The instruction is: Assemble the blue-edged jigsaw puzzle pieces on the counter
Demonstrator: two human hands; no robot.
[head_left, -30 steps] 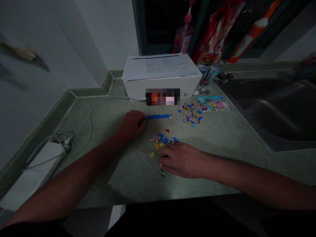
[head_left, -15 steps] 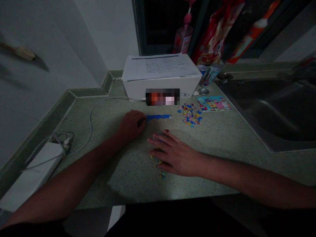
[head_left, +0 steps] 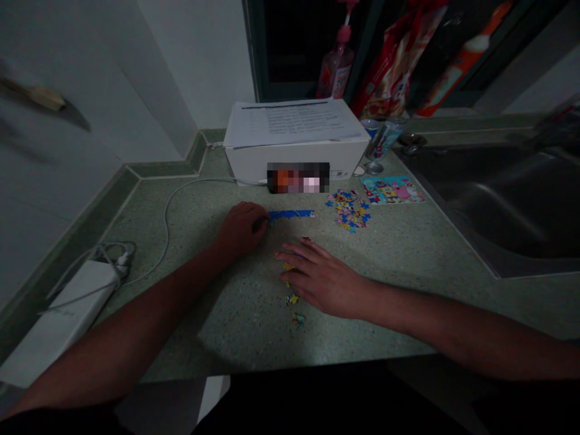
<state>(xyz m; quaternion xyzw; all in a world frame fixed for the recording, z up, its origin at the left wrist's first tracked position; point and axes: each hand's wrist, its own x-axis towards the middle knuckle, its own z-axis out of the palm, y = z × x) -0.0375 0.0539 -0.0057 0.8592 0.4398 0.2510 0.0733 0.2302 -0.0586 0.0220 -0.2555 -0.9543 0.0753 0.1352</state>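
Note:
My left hand point(head_left: 242, 228) rests on the counter with its fingers curled, at the left end of a joined strip of blue puzzle pieces point(head_left: 290, 214). Whatever its fingertips hold, if anything, is hidden. Palm down, my right hand point(head_left: 327, 278) has its fingers stretched over loose puzzle pieces and partly covers them. Just left of its fingers shows a yellow puzzle piece point(head_left: 289, 266). Closer to the counter's front edge lie a yellow-and-dark piece point(head_left: 292, 299) and a greenish piece point(head_left: 298, 319). A heap of mixed puzzle pieces point(head_left: 352, 211) is spread right of the strip.
A cartoon picture card point(head_left: 393, 190) lies beside the sink point(head_left: 507, 199). Behind the strip, a phone point(head_left: 298, 178) with a blurred screen leans on a white box point(head_left: 348, 154). Its cable point(head_left: 165, 223) curves left to a white power strip point(head_left: 67, 320). Cans point(head_left: 387, 138) stand at the back.
My right hand has shifted slightly right and away from me, uncovering more of the yellow pieces. My left hand and the blue strip stay in place.

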